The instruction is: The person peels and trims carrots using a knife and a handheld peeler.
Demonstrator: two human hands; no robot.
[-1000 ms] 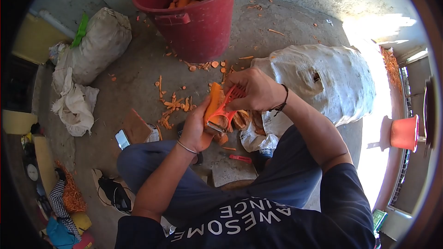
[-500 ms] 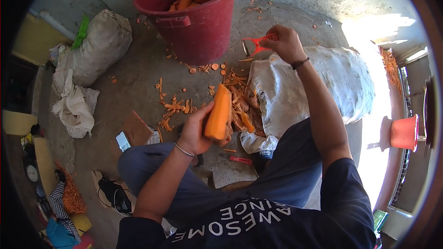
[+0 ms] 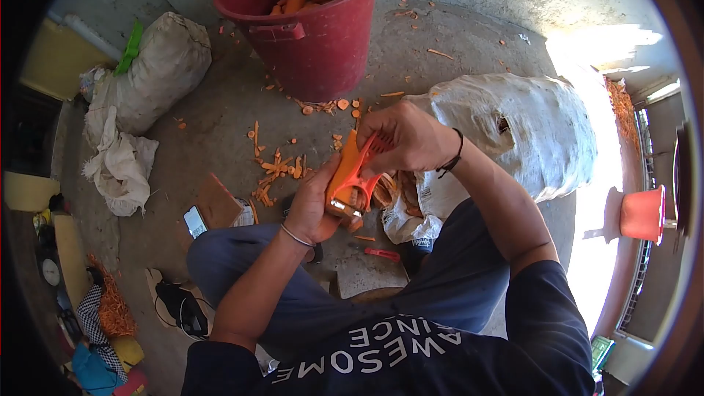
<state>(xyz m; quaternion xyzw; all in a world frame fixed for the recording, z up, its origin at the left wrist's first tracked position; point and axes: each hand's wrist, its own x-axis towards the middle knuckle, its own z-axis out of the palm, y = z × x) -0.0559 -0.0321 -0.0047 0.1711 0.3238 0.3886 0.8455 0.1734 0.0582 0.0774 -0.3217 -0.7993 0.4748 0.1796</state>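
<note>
My left hand (image 3: 309, 209) is wrapped round a thick carrot (image 3: 342, 174), held tilted above my lap. In my right hand (image 3: 403, 139) is a red vegetable peeler (image 3: 361, 185), gripped by its handle. Its blade end lies against the lower end of the carrot, hiding part of it. Just beyond my hands, unpeeled carrots (image 3: 409, 194) show at the mouth of a white sack (image 3: 506, 136). Carrot peelings (image 3: 279, 166) and cut carrot ends are scattered on the floor.
A large red bucket (image 3: 312, 51) with carrots inside stands ahead. Another stuffed sack (image 3: 165, 66) leans at the left wall. A phone (image 3: 195, 222) lies by my knee, and a red-handled tool (image 3: 382, 254) sits between my legs. An orange pot (image 3: 642, 214) is far right.
My right hand has brought the peeler down and left from above the sack onto the carrot. My left hand keeps holding the carrot in nearly the same place.
</note>
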